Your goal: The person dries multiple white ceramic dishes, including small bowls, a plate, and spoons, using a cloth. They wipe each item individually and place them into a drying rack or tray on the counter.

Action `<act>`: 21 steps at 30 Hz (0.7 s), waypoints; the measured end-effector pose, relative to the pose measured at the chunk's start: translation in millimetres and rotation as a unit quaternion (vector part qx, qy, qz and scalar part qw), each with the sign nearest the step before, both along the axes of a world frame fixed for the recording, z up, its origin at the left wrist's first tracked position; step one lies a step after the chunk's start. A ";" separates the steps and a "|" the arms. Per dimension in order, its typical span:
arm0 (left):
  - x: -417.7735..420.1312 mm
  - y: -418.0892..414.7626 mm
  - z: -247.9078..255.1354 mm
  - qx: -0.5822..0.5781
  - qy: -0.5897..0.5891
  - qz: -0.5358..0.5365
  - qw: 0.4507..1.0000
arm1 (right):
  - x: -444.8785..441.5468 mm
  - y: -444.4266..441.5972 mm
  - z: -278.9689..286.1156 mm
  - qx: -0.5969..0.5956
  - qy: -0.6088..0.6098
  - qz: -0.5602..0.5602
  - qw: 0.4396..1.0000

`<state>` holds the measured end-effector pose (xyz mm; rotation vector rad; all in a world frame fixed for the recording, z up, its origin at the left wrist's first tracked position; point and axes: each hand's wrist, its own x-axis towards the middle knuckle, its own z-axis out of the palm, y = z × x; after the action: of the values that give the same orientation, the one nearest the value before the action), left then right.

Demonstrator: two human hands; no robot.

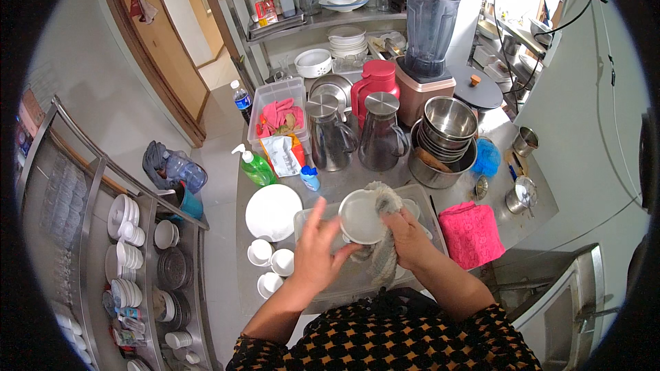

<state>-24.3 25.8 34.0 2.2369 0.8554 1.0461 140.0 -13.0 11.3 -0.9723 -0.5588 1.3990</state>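
A round white bowl [362, 217] is held up over a clear plastic tub [438, 216] on the steel table. My right hand [410, 237] grips a pale, worn cloth [385, 247] wrapped over the bowl's right edge. At the bowl's left rim is my left hand [317, 255], its fingers spread and its thumb close beneath the bowl; whether it touches is unclear. More pale dishes [412, 208] show inside the tub, partly hidden by my hands. Left of the tub sit a white plate [273, 212] and three white cups [282, 262].
Behind the tub stand two dark glass jugs [380, 136], a red thermos jug [376, 82], a blender [430, 36] and stacked steel pots [448, 123]. A green pump bottle [255, 167] is at left. A folded pink cloth [472, 234] lies right. Crockery shelves [149, 247] run along the left.
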 end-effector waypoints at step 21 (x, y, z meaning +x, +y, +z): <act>8.7 0.6 -44.8 -0.451 -0.495 -0.187 0.719 | 1.2 -7.2 46.1 0.046 -0.378 -0.006 0.924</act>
<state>-15.6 26.4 -10.7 0.7405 0.2524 1.0671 141.3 -20.3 57.4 -1.4338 -1.1726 0.9352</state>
